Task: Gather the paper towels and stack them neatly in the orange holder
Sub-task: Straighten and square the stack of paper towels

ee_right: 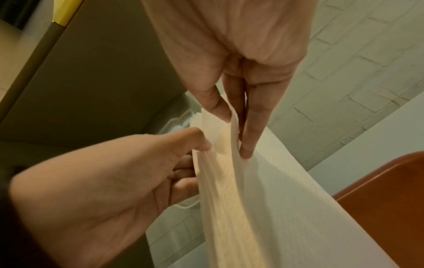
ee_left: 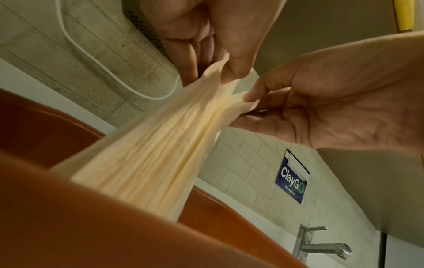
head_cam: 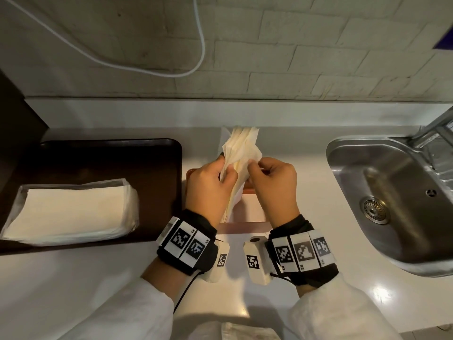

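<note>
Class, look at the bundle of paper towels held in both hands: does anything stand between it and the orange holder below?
Nothing visible does. The paper towels already dip into the orange holder, gripped by both hands.

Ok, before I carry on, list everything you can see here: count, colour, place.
paper towel bundle: one, cream, held upright over the holder
orange holder: one, orange, on the counter under the hands
packed paper towels: one stack, cream in clear wrap, on the tray
tray: one, dark brown, left on the counter
counter: one, white
sink: one, steel, right
faucet: one, steel, by the sink
cable: one, white, on the brick wall
sign: one, blue, on the wall
left hand: grips the bundle
right hand: pinches the bundle's sheets
</note>
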{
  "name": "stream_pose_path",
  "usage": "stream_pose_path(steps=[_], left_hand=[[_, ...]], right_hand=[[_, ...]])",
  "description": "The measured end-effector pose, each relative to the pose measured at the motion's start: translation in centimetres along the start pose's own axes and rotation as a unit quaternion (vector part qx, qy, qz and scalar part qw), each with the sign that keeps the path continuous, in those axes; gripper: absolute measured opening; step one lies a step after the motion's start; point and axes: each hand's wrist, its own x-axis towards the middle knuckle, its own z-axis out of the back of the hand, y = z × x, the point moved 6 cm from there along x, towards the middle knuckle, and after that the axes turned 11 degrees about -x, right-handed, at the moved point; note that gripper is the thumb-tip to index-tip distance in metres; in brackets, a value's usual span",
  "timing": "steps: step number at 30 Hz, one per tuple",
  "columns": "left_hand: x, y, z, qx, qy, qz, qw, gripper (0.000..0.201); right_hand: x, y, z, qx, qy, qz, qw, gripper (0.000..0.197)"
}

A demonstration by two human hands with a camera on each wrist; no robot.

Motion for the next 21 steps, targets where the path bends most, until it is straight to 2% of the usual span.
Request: stream_pose_path(steps=[7, 10, 13, 15, 18, 21], left_hand=[[-0.6, -0.7, -1.1, -0.036, 0.026, -0.027, 0.999, 0.023], [-0.6, -0.7, -1.2, -0.052, 0.053, -0.024, 0.997, 0.039], [-0.4, -0.7, -1.2, -0.041, 0.052, -0.034, 0.997, 0.034], [-0.2, -0.5, -0.8, -0.033, 0.036, -0.037, 0.998, 0.027], [0.2, 0.4, 0.0, -0.059, 0.017, -0.002, 0.998, 0.022], [0.5, 1.3, 0.7, -0.145, 0.007, 0.067, 0.987, 0.025]], right_hand=[[-0.4, 0.7, -0.5, -0.028, 0.018, 0.045, 0.998, 0.043], [-0.6, 0.5, -0.6, -0.053, 0.008, 0.055, 0.997, 0.046], [-0.8, 0.9, -0.8, -0.065, 0.012, 0.074, 0.995, 0.033], [-1.0, 0.8, -1.1, -0.041, 0.033, 0.057, 0.997, 0.025], [-0.7, -0.1, -1.1, 0.045, 0.059, -0.014, 0.997, 0.027], [-0.2, -0.6, -0.4, 0.056, 0.044, -0.026, 0.997, 0.020]])
